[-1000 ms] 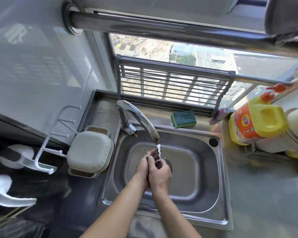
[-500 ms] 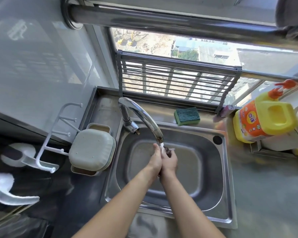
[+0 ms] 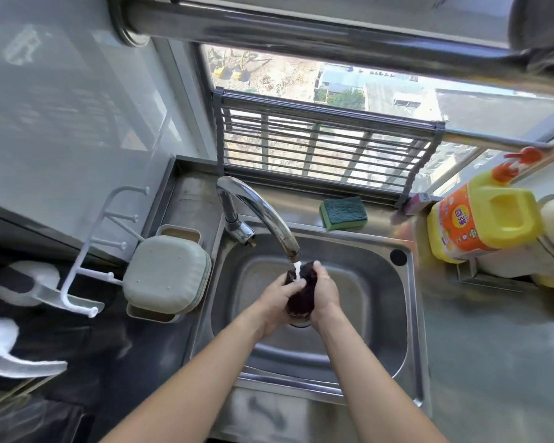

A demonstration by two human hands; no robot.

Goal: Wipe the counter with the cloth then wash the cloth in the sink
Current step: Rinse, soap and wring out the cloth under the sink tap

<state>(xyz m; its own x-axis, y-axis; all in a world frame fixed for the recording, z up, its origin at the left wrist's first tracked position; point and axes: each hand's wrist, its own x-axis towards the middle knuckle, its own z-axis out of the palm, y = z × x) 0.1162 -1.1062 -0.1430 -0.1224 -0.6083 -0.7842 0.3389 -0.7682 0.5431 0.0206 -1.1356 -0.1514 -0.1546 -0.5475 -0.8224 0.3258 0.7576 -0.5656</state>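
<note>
A dark, wet, bunched-up cloth (image 3: 303,294) is held over the middle of the steel sink (image 3: 378,314), right under the running tap (image 3: 263,215). My left hand (image 3: 277,300) grips the cloth from the left and my right hand (image 3: 325,295) grips it from the right, fingers curled round it. A thin stream of water falls from the spout onto the top of the cloth. The grey counter (image 3: 493,362) lies to the right of the sink. Much of the cloth is hidden between my palms.
A green sponge (image 3: 343,212) lies on the ledge behind the sink. A yellow-and-orange detergent jug (image 3: 483,222) stands at the right. A pale lidded box (image 3: 167,273) and a white hook rack (image 3: 87,260) sit left of the sink. A metal rack (image 3: 327,148) leans on the window.
Both hands stayed under the tap, rubbing the cloth; more of the dark cloth now shows between them, with the right fingers shifted to its top. The camera tilted slightly.
</note>
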